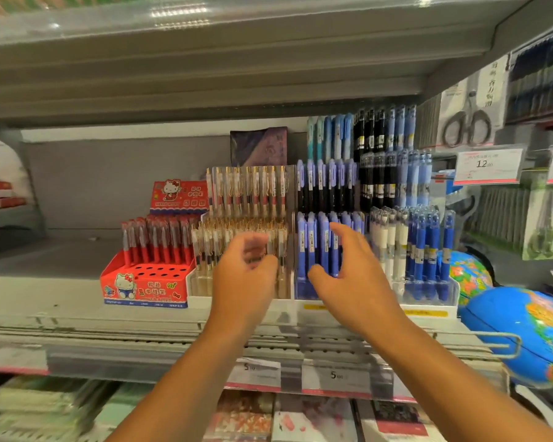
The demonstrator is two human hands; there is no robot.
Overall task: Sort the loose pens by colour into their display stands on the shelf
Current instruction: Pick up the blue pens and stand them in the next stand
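Head view, looking forward and down at a grey shelf [61, 282] in a shop. Centre frame: two bare forearms reaching up from the bottom edge toward a row of pen stands.

Left hand [243, 275], centre of frame, blurred, fingers [262, 260] curled at the front row of the clear pens with gold clips [246, 199]; whether a pen is pinched there, cannot tell through the blur.

Right hand [355, 272], just right of centre, spread loosely with thumb and fingers apart, nothing gripped, in front of the blue pens [316, 244] in their tiered stand, seemingly touching the front row.

Left of centre: red cartoon-cat stand [144, 285] with red pens [157, 240] filling the back rows, front holes bare.

Right of the blue pens: white stand [428, 309] holding white and dark blue pens [428, 247], with black and pale blue ones on the higher tiers behind.

Far right: two globes [524, 333], the smaller one behind, and carded scissors [468, 122] hanging at upper right above a price tag [487, 165] reading 12.

Bottom of frame: price labels reading 5 [336, 376] on the shelf edge, with blurred packets on the shelf beneath.
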